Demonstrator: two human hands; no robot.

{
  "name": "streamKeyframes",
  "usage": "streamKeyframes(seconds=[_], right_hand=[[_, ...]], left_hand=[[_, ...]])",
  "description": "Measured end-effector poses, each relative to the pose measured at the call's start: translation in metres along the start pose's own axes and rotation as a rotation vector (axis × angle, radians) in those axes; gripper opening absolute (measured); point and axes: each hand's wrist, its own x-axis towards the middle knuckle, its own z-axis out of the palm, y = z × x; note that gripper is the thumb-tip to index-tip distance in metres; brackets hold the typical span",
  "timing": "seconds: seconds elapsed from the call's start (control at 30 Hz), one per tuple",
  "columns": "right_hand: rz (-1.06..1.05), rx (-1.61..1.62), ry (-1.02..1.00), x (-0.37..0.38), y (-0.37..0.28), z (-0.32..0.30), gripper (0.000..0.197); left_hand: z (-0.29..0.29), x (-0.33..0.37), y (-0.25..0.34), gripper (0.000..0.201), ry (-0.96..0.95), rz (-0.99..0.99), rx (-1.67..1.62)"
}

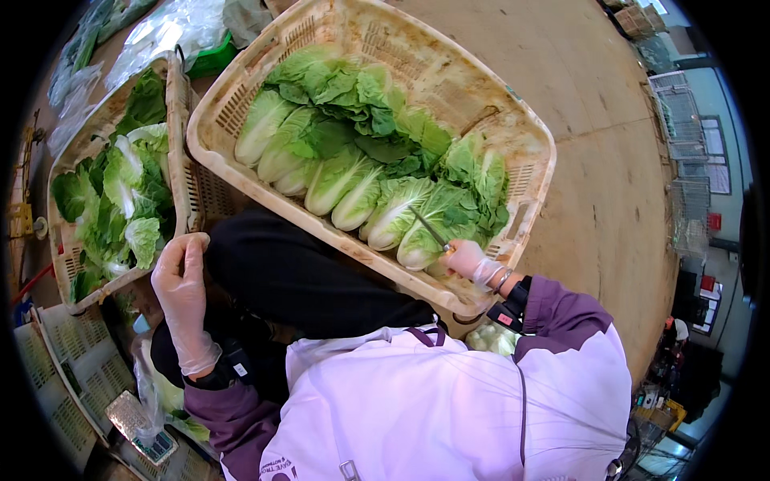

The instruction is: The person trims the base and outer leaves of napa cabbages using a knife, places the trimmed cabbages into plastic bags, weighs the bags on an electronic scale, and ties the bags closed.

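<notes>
My right hand (468,261), in a clear thin glove, is closed round the handle of a knife (431,228). The narrow dark blade points up and left over the Chinese cabbages (387,213) at the near right side of a large crate (533,148). Several of these cabbages lie side by side there, pale bases toward me, with loose green leaves behind them. My left hand (180,293), gloved too, is raised beside the near corner of a smaller crate (70,298). Its fingers are curled in together and nothing shows in them.
Loose cabbage leaves (120,192) fill the left crate. Behind it lie clear plastic sheeting (172,32) and a green bin (212,58). At lower left are pale slatted crates (84,365) and a phone-like device (144,429). Brown floor (601,160) stretches right, toward wire cages (688,120).
</notes>
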Motion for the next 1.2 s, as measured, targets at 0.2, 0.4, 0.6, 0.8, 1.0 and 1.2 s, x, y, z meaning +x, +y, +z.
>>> streamKeyframes(seconds=[0.2,0.4,0.6,0.8,1.0,1.2], right_hand=[[0.126,0.525,0.013,0.017,0.014,0.026,0.024],[0.056,0.952,-0.013,-0.004,-0.034,0.002,0.020],[-0.106,0.803,-0.068,0.011,-0.076,-0.005,0.019],[-0.252,0.886,0.104,0.040,-0.092,-0.007,0.017],[-0.300,0.983,0.090,0.051,-0.096,-0.014,0.018],[-0.274,1.133,0.234,0.026,-0.053,-0.019,0.023]], left_hand=[[0.006,0.002,-0.007,0.012,-0.034,0.039,-0.005],[0.008,0.002,-0.008,0.012,0.000,-0.029,0.043],[0.090,0.008,0.057,0.023,-0.321,0.340,0.294],[0.228,0.022,0.065,0.065,-1.131,0.084,0.866],[0.280,0.035,0.019,0.109,-0.952,0.014,0.674],[0.278,0.054,0.013,0.081,-0.873,0.005,0.343]])
